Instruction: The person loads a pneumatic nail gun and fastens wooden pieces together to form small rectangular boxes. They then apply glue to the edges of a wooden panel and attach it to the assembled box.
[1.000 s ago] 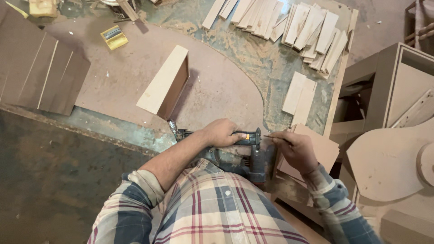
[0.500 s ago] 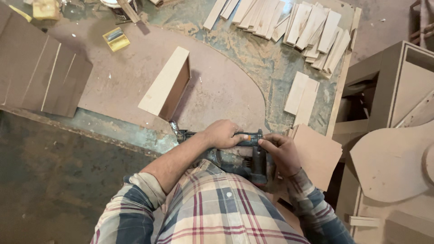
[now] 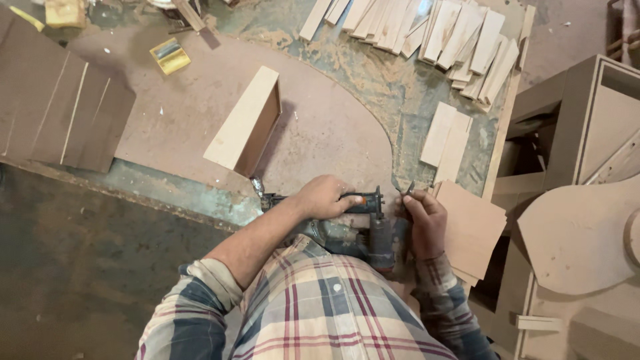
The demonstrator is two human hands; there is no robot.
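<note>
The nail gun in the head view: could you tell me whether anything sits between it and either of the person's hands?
Nothing visible does. The left hand grips the top of the nail gun directly, and the right hand rests against its right side, fingers pinching something small and dark near its nose.

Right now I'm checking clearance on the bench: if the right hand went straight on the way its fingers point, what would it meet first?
Probably the pale wooden slats lying just beyond the right hand, though depth is unclear.

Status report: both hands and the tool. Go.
Left hand gripping dark nail gun on top. Right hand pinching small metal piece at its front. Stacked boards beside right hand.
</note>
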